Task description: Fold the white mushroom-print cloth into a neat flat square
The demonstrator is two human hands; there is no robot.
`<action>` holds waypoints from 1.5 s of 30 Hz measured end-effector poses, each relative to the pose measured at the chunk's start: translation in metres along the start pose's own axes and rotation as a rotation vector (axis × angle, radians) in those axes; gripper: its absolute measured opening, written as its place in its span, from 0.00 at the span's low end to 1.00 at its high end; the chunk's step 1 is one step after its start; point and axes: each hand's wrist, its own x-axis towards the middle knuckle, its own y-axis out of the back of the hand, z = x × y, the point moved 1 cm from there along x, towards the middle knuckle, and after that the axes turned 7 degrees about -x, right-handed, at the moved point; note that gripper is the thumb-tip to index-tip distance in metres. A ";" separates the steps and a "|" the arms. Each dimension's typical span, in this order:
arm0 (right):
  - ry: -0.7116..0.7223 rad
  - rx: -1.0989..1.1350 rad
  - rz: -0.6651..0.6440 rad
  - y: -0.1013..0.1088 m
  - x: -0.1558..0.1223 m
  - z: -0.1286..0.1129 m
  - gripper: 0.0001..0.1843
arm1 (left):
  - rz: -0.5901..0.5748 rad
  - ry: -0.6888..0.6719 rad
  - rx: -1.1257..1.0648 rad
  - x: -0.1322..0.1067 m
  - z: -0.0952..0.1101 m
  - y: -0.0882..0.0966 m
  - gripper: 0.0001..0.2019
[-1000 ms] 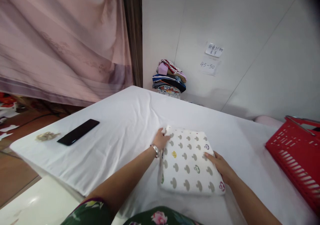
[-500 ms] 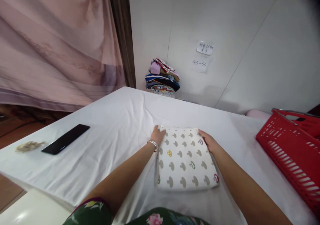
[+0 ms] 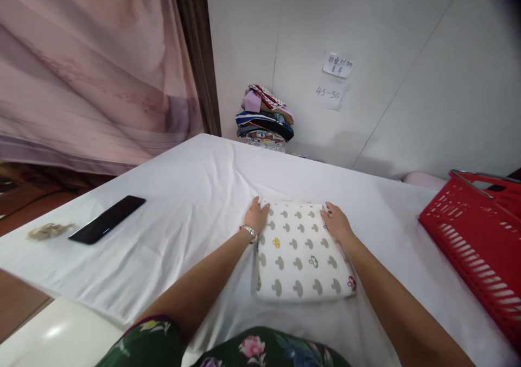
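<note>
A folded white cloth (image 3: 303, 253) printed with grey mushrooms and a few coloured ones lies flat in front of me on the white-covered table. At its far left corner, my left hand (image 3: 256, 216) holds the edge, thumb on top and fingers along the side; a silver bracelet circles that wrist. My right hand (image 3: 337, 223) grips the far right corner, with its thumb over the print and the fingers at the outer edge. Part of each hand's grip under the cloth is hidden.
A red plastic basket (image 3: 476, 236) with a metal handle stands at the right. On the left of the tablecloth (image 3: 195, 193) lie a black phone-like slab (image 3: 108, 220) and a beige tuft (image 3: 49, 231). Folded fabrics (image 3: 265, 118) are stacked by the back wall.
My right hand has shifted from the cloth's right side onto its far right corner, thumb now showing on top. The left hand keeps its place, and the view has tilted slightly.
</note>
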 end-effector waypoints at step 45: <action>0.729 -0.447 -0.314 -0.062 -0.108 -0.084 0.31 | -0.301 -0.016 -0.229 -0.186 -0.045 0.037 0.36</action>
